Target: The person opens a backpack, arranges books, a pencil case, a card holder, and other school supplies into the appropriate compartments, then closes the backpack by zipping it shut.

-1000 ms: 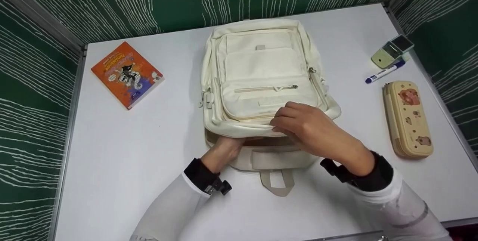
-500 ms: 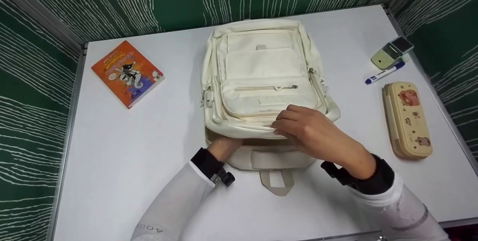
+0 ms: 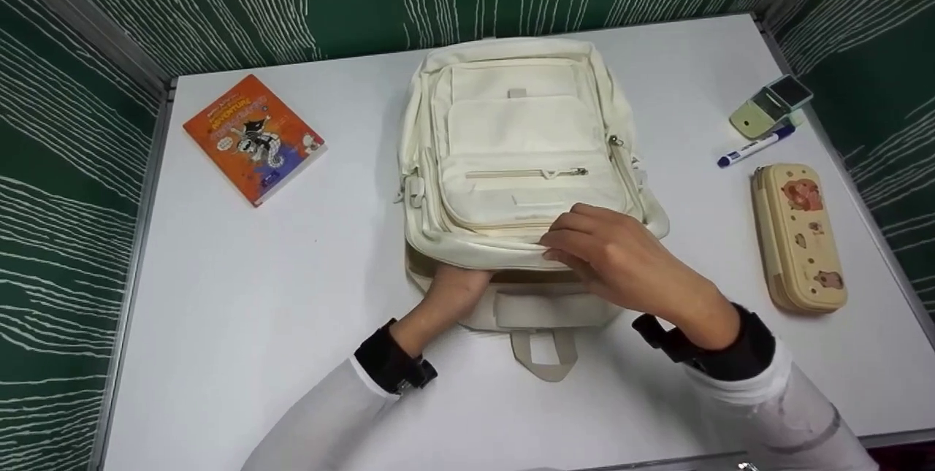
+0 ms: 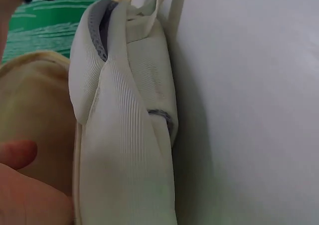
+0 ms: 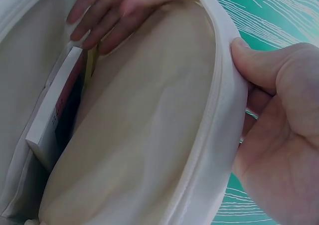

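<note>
A cream backpack (image 3: 526, 124) lies flat with its main opening facing the person. My right hand (image 3: 613, 255) pinches the front panel's rim between thumb and fingers, holding it raised; the right wrist view shows this thumb (image 5: 259, 68) on the pale edge. Reaching in at the opening's left side is my left hand (image 3: 456, 292), its fingers hidden from the head view. Seen inside from the right wrist, the left hand (image 5: 112, 18) has its fingers extended, holding nothing visible. Just below those fingertips a book (image 5: 55, 105) stands in the bag against the back wall.
An orange book (image 3: 254, 139) lies on the white table (image 3: 241, 296) at far left. To the right are a yellow pencil case (image 3: 800, 237), a blue-capped marker (image 3: 756, 146) and a small green device (image 3: 772, 106). A green wall (image 3: 350, 0) borders the back.
My left hand has drawn back a little toward the person, so more of it shows outside the opening. The right hand still holds the rim. The head view has shifted slightly.
</note>
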The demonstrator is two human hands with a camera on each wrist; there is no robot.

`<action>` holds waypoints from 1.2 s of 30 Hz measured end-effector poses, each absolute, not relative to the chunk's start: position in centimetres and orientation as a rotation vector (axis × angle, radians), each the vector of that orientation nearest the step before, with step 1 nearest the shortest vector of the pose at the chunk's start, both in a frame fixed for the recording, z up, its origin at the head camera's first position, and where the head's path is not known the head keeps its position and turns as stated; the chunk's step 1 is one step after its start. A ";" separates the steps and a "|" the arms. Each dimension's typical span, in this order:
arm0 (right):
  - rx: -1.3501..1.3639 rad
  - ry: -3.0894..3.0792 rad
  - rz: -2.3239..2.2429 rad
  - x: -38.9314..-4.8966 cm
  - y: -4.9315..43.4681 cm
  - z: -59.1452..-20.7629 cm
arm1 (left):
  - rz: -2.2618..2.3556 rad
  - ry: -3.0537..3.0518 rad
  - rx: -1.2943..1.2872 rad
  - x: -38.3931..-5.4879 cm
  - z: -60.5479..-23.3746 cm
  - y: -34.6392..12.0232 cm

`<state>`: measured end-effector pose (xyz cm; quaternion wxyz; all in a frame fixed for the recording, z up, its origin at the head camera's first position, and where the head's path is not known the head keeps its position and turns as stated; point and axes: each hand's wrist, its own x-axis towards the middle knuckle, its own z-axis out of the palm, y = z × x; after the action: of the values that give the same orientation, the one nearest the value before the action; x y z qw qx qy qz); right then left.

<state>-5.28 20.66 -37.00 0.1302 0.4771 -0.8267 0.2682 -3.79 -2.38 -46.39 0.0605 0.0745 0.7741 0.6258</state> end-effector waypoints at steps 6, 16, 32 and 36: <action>1.385 -2.359 0.771 -5.3 21.0 -37.3 | 1.936 2.352 0.399 -2.6 -46.8 -4.2; 1.405 -2.359 0.754 -4.9 20.9 -38.0 | 2.139 2.783 0.474 -2.7 -47.3 -10.3; 1.403 -2.464 0.720 -4.0 20.4 -39.6 | 1.060 3.021 -0.754 -12.9 -48.5 -24.2; 1.413 -2.455 0.718 -3.9 20.1 -39.8 | 0.971 2.857 -0.915 -14.7 -48.5 -26.0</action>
<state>-3.93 20.13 -39.83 0.1094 0.4807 -0.8350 0.2442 -14.67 -25.95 -48.46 -0.0057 -0.2903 0.9060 0.3079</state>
